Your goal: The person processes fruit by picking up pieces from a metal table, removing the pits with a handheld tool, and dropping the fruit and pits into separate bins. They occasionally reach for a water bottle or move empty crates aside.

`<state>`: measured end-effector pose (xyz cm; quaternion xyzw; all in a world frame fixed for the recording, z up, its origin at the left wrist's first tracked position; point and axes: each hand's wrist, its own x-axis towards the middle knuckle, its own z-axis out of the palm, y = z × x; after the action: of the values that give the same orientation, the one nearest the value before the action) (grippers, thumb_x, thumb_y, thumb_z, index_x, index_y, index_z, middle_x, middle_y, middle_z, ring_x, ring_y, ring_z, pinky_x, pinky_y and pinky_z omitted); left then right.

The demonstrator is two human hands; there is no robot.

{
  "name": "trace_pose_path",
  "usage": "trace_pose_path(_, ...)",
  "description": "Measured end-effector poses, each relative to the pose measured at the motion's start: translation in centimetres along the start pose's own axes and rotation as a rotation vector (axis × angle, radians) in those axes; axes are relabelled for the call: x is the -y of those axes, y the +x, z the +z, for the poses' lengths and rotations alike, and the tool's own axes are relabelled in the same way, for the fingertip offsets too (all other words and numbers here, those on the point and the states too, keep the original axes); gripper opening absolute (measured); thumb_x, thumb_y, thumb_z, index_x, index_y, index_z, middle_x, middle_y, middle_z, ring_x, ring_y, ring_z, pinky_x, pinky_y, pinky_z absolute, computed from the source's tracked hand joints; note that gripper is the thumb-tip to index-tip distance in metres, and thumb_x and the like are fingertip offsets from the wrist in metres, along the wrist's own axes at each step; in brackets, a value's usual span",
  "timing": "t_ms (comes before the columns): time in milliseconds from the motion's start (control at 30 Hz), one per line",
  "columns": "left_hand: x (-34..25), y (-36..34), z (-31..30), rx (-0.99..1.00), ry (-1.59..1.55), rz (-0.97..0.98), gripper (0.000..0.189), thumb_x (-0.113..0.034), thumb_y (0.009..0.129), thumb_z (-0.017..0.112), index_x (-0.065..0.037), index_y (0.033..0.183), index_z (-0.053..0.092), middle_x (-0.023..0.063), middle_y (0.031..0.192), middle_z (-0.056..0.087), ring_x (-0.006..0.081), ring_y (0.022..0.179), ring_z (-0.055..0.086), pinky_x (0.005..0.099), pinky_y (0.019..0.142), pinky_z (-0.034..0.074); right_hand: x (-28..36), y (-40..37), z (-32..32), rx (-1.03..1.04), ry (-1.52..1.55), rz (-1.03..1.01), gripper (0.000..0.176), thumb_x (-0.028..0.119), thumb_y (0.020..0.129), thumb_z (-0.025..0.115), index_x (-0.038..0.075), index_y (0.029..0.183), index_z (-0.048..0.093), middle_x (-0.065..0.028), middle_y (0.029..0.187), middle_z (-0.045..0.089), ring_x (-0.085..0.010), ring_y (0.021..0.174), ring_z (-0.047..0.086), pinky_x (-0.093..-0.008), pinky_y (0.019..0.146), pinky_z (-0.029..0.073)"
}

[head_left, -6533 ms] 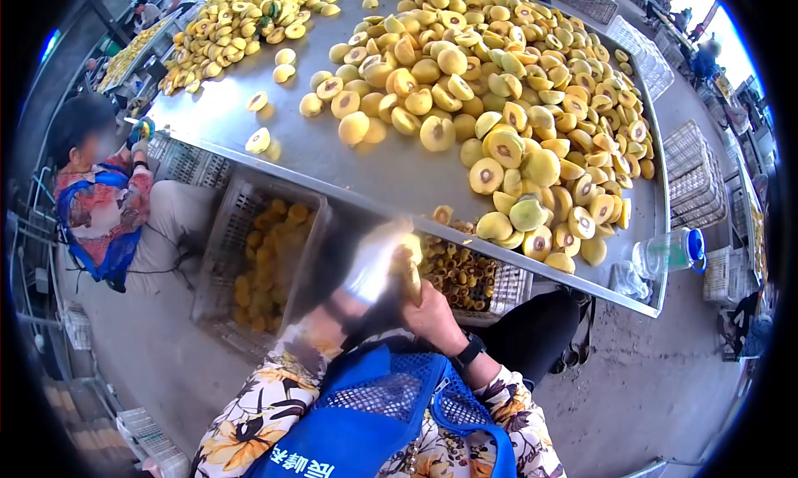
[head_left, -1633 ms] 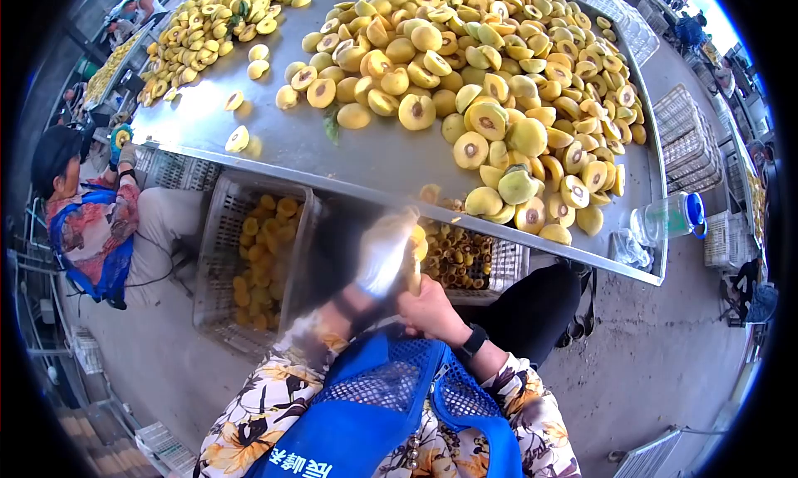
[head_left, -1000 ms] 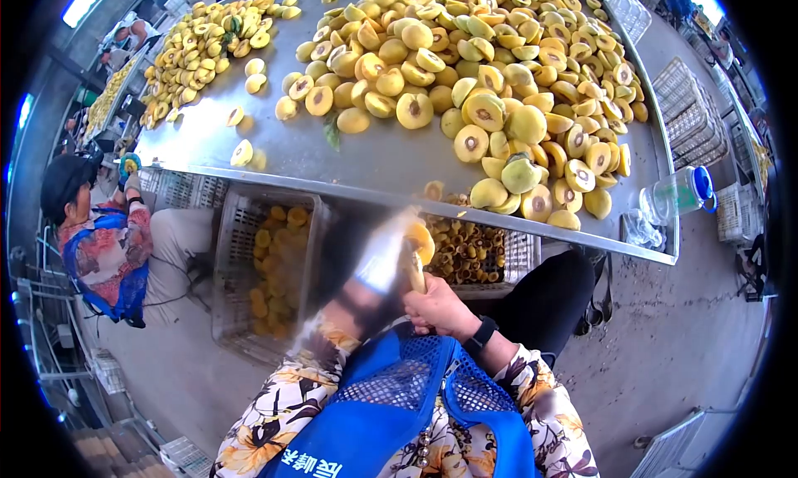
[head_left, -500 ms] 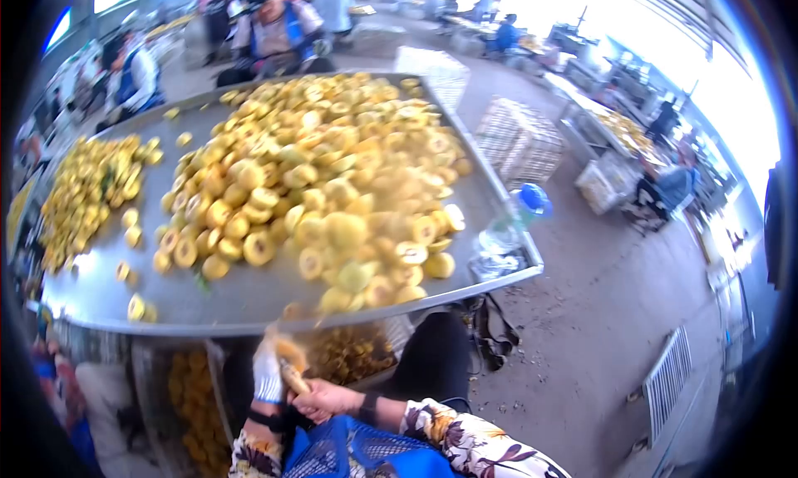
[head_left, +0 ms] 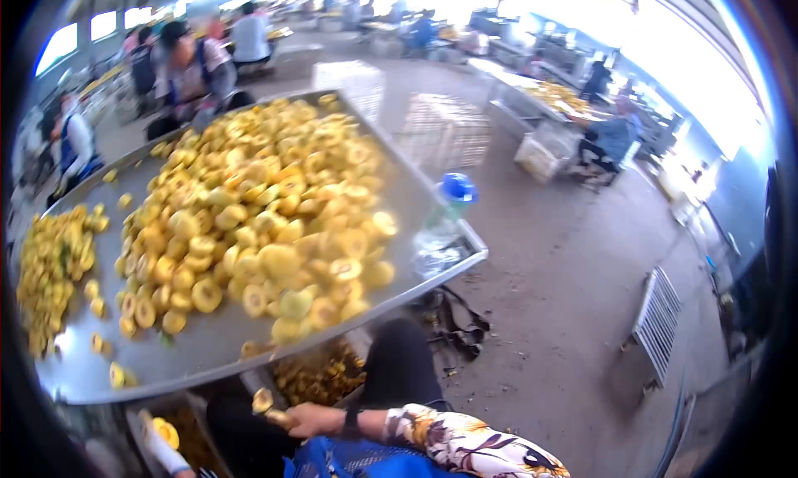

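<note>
My left hand (head_left: 163, 454), in a white glove, is low at the left over a crate (head_left: 198, 403). A yellow peach half (head_left: 166, 432), its cut hollow showing, is in its fingers. My right hand (head_left: 309, 420) is closed around a short tan tool (head_left: 274, 413) in front of my lap; a brownish lump shows at its far end, and I cannot tell what kind of tool it is. Beyond both hands, a large pile of halved yellow peaches (head_left: 249, 204) covers much of the metal table (head_left: 199, 357). Many show brown pits.
Under the table edge stands a bin of brown scraps (head_left: 320, 374). A blue-lidded clear jar (head_left: 457, 189) sits at the table's right corner. White crates (head_left: 445, 129) stand behind it, and a slatted metal rack (head_left: 657, 324) is at the right. Several people work at other tables.
My left hand has moved away from my right, down and left to the crate with the peach half. My right hand keeps the tool. The view has swung right.
</note>
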<state>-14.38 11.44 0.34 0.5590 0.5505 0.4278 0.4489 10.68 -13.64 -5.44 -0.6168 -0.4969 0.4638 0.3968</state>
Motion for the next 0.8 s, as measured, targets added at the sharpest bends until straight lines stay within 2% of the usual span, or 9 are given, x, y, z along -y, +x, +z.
trace_pose_path(100, 0.5, 3.5, -1.9, -0.254, 0.914, 0.412, 0.041, -0.038, 0.084, 0.059, -0.002, 0.106, 0.063, 0.0160, 0.100, 0.063, 0.0349, 0.095, 0.057, 0.0399, 0.081, 0.047, 0.4, -1.4, -1.2, -0.057, -0.066, 0.008, 0.034, 0.029, 0.076, 0.057, -0.003, 0.087, 0.059, -0.0215, 0.082, 0.062, -0.0357, 0.077, 0.062, -0.0414, 0.069, 0.048)
trace_pose_path(167, -4.4, 3.1, 2.3, -0.026, 0.752, 0.494, 0.035, -0.035, 0.084, 0.059, -0.002, 0.096, 0.064, 0.0185, 0.098, 0.062, 0.0352, 0.094, 0.057, 0.0412, 0.081, 0.046, 1.0, -0.4, -1.0, 0.000, -0.235, 0.124, 0.035, 0.030, 0.078, 0.060, -0.001, 0.094, 0.057, -0.0209, 0.081, 0.062, -0.0340, 0.077, 0.062, -0.0400, 0.069, 0.048)
trace_pose_path(200, -6.6, 3.3, 5.9, 0.021, 0.755, 0.265, 0.031, -0.031, 0.082, 0.062, -0.002, 0.092, 0.063, 0.0172, 0.095, 0.063, 0.0354, 0.090, 0.058, 0.0424, 0.077, 0.046, 2.4, -0.5, -1.6, -0.018, -0.127, 0.163, 0.036, 0.030, 0.079, 0.062, -0.001, 0.097, 0.056, -0.0213, 0.080, 0.062, -0.0326, 0.078, 0.063, -0.0394, 0.069, 0.048)
trace_pose_path(233, -1.3, 7.8, 7.3, 0.026, 0.894, 0.949, 0.028, -0.028, 0.081, 0.063, -0.005, 0.096, 0.063, 0.0166, 0.093, 0.063, 0.0361, 0.086, 0.059, 0.0425, 0.075, 0.047, 0.8, -0.1, -0.9, -0.055, -0.100, 0.156, 0.035, 0.029, 0.079, 0.063, -0.001, 0.096, 0.056, -0.0212, 0.081, 0.062, -0.0318, 0.077, 0.063, -0.0392, 0.069, 0.048)
trace_pose_path(267, -4.6, 6.7, 11.5, 0.112, 0.749, 1.012, 0.027, -0.028, 0.080, 0.063, -0.008, 0.099, 0.063, 0.0162, 0.094, 0.063, 0.0361, 0.085, 0.059, 0.0421, 0.074, 0.048, -0.9, 0.2, -0.1, -0.101, -0.071, 0.153, 0.035, 0.029, 0.080, 0.063, -0.001, 0.095, 0.056, -0.0211, 0.081, 0.062, -0.0310, 0.077, 0.063, -0.0390, 0.069, 0.048)
trace_pose_path(433, -9.7, 5.9, 24.7, 0.441, 1.131, 0.728, 0.045, -0.040, 0.082, 0.055, -0.012, 0.117, 0.051, 0.0182, 0.110, 0.054, 0.0344, 0.085, 0.061, 0.0436, 0.071, 0.050, -1.3, -1.4, -0.7, -0.177, -0.056, 0.098, 0.029, 0.026, 0.081, 0.062, -0.001, 0.084, 0.053, -0.0243, 0.076, 0.060, -0.0390, 0.072, 0.061, -0.0409, 0.064, 0.047)
trace_pose_path(567, -0.6, 11.1, 31.2, 0.594, 1.171, 0.598, 0.046, -0.033, 0.081, 0.054, -0.017, 0.125, 0.050, 0.0215, 0.129, 0.039, 0.0350, 0.102, 0.055, 0.0427, 0.081, 0.049, -0.2, -2.7, -2.0, -0.265, -0.141, 0.190, 0.028, 0.023, 0.080, 0.061, -0.002, 0.085, 0.052, -0.0239, 0.073, 0.058, -0.0369, 0.069, 0.061, -0.0396, 0.062, 0.047)
trace_pose_path(767, -9.6, 2.8, 25.7, 0.946, 1.028, 0.757, 0.052, -0.039, 0.070, 0.066, -0.014, 0.115, 0.058, 0.0222, 0.106, 0.052, 0.0365, 0.094, 0.057, 0.0404, 0.080, 0.049, 3.3, -1.9, -4.3, -0.531, -0.056, 0.229, 0.029, 0.021, 0.078, 0.064, -0.001, 0.096, 0.057, -0.0142, 0.077, 0.064, -0.0197, 0.071, 0.062, -0.0326, 0.067, 0.050)
trace_pose_path(800, -9.6, 1.5, 24.6, 0.918, 0.925, 0.798, 0.054, -0.041, 0.070, 0.067, -0.014, 0.115, 0.057, 0.0225, 0.107, 0.052, 0.0364, 0.095, 0.057, 0.0410, 0.080, 0.049, 0.8, -0.9, -4.3, -0.608, -0.029, 0.118, 0.041, 0.028, 0.077, 0.067, 0.000, 0.105, 0.055, -0.0201, 0.084, 0.063, -0.0315, 0.077, 0.063, -0.0387, 0.070, 0.049)
